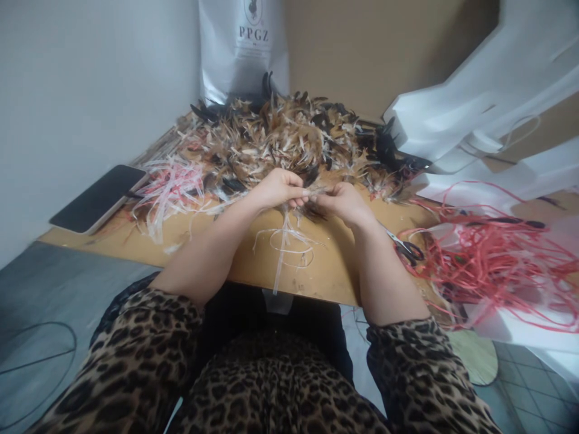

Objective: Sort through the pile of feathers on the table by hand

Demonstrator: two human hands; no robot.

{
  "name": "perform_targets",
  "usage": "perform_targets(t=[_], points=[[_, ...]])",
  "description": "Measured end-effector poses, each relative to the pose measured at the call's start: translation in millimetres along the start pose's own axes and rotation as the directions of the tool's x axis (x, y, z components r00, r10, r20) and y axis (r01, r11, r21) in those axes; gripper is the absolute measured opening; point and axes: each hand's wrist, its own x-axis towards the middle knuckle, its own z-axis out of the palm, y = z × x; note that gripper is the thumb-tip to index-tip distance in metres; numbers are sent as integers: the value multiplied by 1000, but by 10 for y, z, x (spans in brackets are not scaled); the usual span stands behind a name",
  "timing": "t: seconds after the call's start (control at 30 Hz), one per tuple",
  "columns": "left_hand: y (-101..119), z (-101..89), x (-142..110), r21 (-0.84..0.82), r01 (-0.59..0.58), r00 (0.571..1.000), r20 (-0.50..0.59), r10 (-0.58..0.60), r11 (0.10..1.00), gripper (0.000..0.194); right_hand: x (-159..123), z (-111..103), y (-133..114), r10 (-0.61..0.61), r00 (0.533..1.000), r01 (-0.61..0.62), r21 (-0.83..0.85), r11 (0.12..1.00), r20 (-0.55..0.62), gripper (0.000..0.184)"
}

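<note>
My left hand [281, 188] and my right hand [340, 202] meet at the near edge of a big heap of brown and black feathers [289, 135]. Both have their fingers pinched together, the tips almost touching. A small brown feather [326, 182] shows at the fingers of my right hand. What my left fingertips pinch is pale and too small to make out. Below the hands, thin whitish strips [284, 244] trail over the tan table [325, 274] toward its front edge.
A phone [97, 199] lies at the left beside pink and white strips [169, 187]. Scissors [409, 248] rest right of my forearm, near a tangle of red strips [493, 259]. A white printed bag [244, 60] stands behind the heap. White sheet-like material [456, 102] rises at the right.
</note>
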Motion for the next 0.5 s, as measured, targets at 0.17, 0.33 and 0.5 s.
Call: perform_targets(t=[0.17,0.33,0.5], points=[[-16,-13,11,13,4,1000,6,-4,1000,17,-4,-1,5,-32,999,32,8,999,-24,29],[13,7,-5,11,-5,1000,-13,5,1000,19,12,-17,37,-21,999,22,16,1000,-48,29],[13,-27,21,-167,-131,971,-223,92,977,17,25,86,84,55,990,-56,-2,998,-132,28]])
